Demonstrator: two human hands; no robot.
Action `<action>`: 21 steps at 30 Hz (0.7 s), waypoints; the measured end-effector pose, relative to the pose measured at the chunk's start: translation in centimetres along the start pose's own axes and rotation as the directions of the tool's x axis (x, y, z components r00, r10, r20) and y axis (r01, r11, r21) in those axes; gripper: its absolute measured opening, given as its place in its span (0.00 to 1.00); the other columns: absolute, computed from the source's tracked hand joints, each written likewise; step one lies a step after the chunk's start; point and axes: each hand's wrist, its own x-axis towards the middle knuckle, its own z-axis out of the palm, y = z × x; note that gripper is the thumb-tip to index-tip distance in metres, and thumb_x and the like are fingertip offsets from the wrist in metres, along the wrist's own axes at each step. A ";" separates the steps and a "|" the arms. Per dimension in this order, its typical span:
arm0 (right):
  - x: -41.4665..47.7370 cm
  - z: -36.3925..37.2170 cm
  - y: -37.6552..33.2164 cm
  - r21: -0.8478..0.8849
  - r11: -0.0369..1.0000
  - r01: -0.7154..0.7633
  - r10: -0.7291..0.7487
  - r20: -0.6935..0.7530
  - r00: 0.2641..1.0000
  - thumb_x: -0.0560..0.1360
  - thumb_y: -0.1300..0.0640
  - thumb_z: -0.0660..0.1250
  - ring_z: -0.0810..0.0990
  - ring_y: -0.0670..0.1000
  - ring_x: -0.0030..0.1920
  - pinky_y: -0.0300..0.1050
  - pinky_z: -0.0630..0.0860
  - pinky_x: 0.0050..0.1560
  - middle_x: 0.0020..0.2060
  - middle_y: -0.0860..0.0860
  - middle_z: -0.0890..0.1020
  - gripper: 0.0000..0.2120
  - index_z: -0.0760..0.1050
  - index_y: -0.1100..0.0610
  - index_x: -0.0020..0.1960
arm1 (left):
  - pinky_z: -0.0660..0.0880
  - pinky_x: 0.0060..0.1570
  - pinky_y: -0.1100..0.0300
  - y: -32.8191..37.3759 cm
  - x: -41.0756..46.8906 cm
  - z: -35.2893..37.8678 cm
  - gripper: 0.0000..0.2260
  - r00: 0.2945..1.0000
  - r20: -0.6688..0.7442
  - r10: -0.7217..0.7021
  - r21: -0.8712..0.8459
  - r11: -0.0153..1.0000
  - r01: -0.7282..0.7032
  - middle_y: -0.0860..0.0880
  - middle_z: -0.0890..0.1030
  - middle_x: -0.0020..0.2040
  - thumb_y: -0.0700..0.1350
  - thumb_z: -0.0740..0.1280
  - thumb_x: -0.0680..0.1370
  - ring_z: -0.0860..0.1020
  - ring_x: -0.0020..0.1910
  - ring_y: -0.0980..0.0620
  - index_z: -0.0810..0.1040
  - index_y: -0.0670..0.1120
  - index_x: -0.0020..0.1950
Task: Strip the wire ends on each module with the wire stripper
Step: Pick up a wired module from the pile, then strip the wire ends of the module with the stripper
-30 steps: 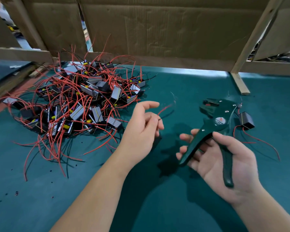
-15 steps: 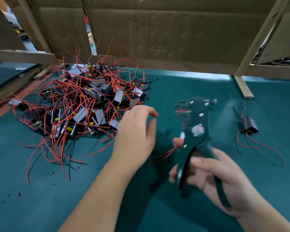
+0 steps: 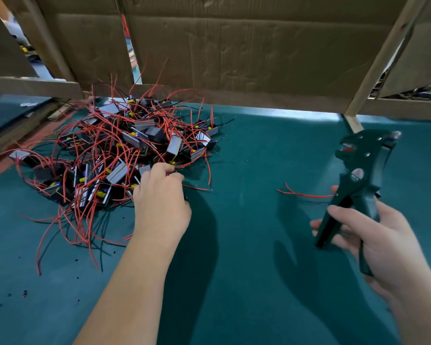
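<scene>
Moved: left hand (image 3: 159, 207) into module pile (image 3: 115, 155), grasp unclear; right hand (image 3: 373, 240) grips stripper (image 3: 358, 180), shifted right

Surface (image 3: 246, 245): runs from me back to the cardboard (image 3: 234, 53), carrying all below.
Pile of modules (image 3: 125, 155): far left on the surface, just before the cardboard, with wires trailing toward me and leftward.
My left hand (image 3: 161, 207): at the pile's near right edge, fingertips in among the modules.
My right hand (image 3: 373, 235): near right, well apart from the pile, above the surface.
Stripper (image 3: 358, 175): in my right hand, head up and away from me.
Loose wire (image 3: 306, 194): on the surface between my hands, running behind the stripper.
Post (image 3: 383, 58): leaning before the cardboard, far right, its foot behind the stripper.
Specks (image 3: 24, 292): near left on the surface, before the pile.
</scene>
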 end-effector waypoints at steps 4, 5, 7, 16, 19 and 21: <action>-0.3 0.8 0.4 0.012 1.000 -0.010 0.009 0.052 0.999 0.64 0.59 0.73 0.84 0.64 0.41 0.57 0.83 0.41 0.35 0.54 0.79 0.23 0.74 0.60 0.58 | 0.64 0.63 0.48 -0.5 -0.2 0.0 0.27 0.998 0.062 -0.024 0.066 0.998 0.020 0.46 0.54 0.76 0.35 0.67 0.70 0.60 0.71 0.42 0.70 0.47 0.69; -0.3 0.9 0.4 0.007 1.000 -0.010 0.010 0.057 0.998 0.64 0.59 0.73 0.84 0.64 0.41 0.58 0.82 0.43 0.34 0.54 0.80 0.24 0.74 0.60 0.59 | 0.63 0.64 0.48 -0.7 -0.2 0.0 0.27 0.997 0.068 -0.032 0.073 0.997 0.027 0.46 0.52 0.76 0.35 0.66 0.71 0.58 0.72 0.43 0.70 0.49 0.69; -0.3 1.0 0.4 0.011 1.000 -0.001 0.001 0.071 0.997 0.69 0.63 0.70 0.84 0.64 0.41 0.59 0.82 0.43 0.35 0.55 0.81 0.16 0.75 0.59 0.57 | 0.62 0.63 0.47 -0.8 -0.1 -0.2 0.21 0.999 0.025 -0.044 0.013 0.999 0.043 0.47 0.58 0.75 0.36 0.67 0.72 0.60 0.71 0.43 0.77 0.51 0.63; -0.6 1.6 0.3 0.165 0.986 -0.029 0.005 0.143 0.990 0.62 0.57 0.68 0.82 0.67 0.40 0.68 0.78 0.46 0.39 0.57 0.81 0.23 0.76 0.63 0.55 | 0.70 0.50 0.64 1.8 -0.5 -1.9 0.07 0.824 -0.563 0.067 -0.653 0.574 -0.494 0.59 0.80 0.46 0.46 0.71 0.75 0.76 0.46 0.58 0.80 0.53 0.53; -0.8 2.0 0.0 0.247 0.966 -0.072 0.023 0.195 0.981 0.63 0.60 0.66 0.81 0.68 0.39 0.68 0.79 0.44 0.47 0.58 0.80 0.23 0.74 0.67 0.57 | 0.75 0.45 0.63 3.3 -1.0 -2.1 0.06 0.984 -0.171 -0.044 -0.978 -0.110 -0.175 0.56 0.83 0.42 0.41 0.69 0.74 0.80 0.41 0.56 0.79 0.52 0.47; -0.9 2.2 -0.2 0.313 0.942 -0.123 0.039 0.263 0.964 0.64 0.61 0.65 0.80 0.67 0.38 0.66 0.79 0.42 0.52 0.59 0.79 0.22 0.73 0.67 0.57 | 0.77 0.43 0.62 3.6 -0.9 -2.0 0.05 0.999 0.035 0.040 -0.926 -0.374 0.048 0.49 0.84 0.45 0.40 0.66 0.74 0.83 0.43 0.50 0.75 0.46 0.49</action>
